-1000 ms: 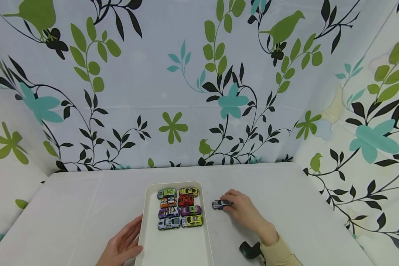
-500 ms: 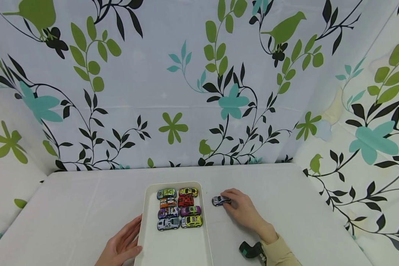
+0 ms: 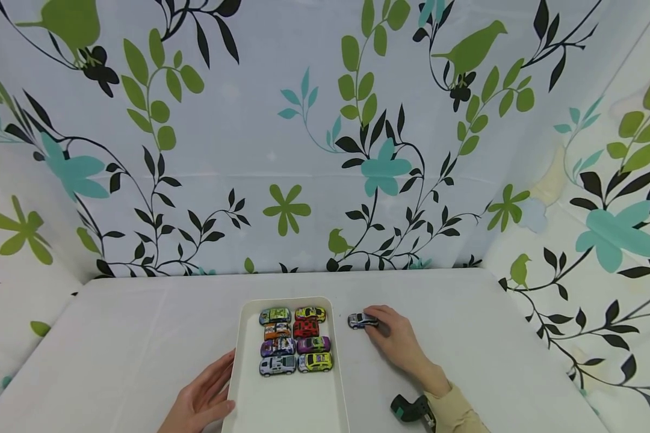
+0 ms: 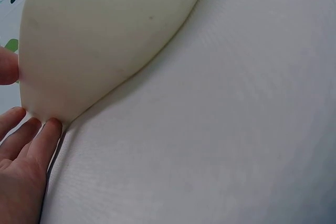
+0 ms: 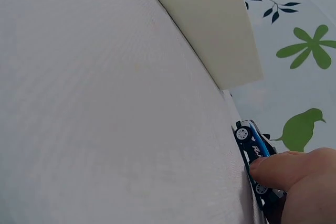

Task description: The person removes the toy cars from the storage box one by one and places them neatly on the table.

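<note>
My right hand [image 3: 399,340] pinches a small silver and dark toy car [image 3: 363,320] on the table, just right of the tray. In the right wrist view, the thumb presses the side of this toy car [image 5: 253,156], near its wheels. My left hand [image 3: 201,394] touches the left side of the white tray [image 3: 287,406] with fairly straight fingers. Its fingertips [image 4: 52,125] meet the tray's outer wall [image 4: 105,35] in the left wrist view. Several toy cars stand in two columns inside the tray, among them a red car [image 3: 306,328] and a yellow-green one [image 3: 315,362].
A black device with a green mark [image 3: 410,409] is by the right sleeve [image 3: 456,409]. The white table [image 3: 124,337] ends at a patterned cloth [image 3: 222,150] behind, with more such cloth at both sides.
My right hand has slid the silver toy car a little farther away along the tray's right side. The left hand stays against the tray. The head view has shifted slightly.
</note>
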A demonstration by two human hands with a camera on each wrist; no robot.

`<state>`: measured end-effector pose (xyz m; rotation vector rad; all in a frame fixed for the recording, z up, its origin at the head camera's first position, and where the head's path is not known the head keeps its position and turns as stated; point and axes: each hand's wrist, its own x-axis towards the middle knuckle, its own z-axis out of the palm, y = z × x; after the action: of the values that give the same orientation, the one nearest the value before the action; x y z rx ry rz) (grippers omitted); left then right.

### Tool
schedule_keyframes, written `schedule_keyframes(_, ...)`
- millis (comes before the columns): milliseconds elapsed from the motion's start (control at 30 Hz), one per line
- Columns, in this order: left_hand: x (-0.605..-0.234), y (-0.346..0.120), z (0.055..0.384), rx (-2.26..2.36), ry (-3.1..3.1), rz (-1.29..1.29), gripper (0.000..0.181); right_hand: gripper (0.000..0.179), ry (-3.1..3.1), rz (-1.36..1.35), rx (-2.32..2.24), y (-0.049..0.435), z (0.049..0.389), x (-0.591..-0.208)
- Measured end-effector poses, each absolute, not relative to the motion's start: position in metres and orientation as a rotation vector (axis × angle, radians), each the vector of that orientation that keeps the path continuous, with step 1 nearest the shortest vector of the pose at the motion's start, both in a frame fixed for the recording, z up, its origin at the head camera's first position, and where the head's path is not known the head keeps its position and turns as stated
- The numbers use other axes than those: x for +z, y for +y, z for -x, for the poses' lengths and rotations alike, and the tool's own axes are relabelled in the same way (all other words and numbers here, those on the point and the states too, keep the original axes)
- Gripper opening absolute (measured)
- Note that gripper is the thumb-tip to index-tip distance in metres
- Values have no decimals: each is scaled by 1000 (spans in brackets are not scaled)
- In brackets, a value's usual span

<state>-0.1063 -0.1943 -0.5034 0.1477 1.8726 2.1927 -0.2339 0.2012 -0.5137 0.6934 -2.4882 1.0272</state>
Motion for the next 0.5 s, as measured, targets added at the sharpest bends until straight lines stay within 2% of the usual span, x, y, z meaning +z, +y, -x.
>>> schedule_keyframes(200,-501,-193,105,2192,1887,-135,77,34,-2485,-691,1030,201,235,-514)
schedule_keyframes(500,-503,-195,105,2194,1877,-199,79,44,-2389,-715,961,200,234,-510)
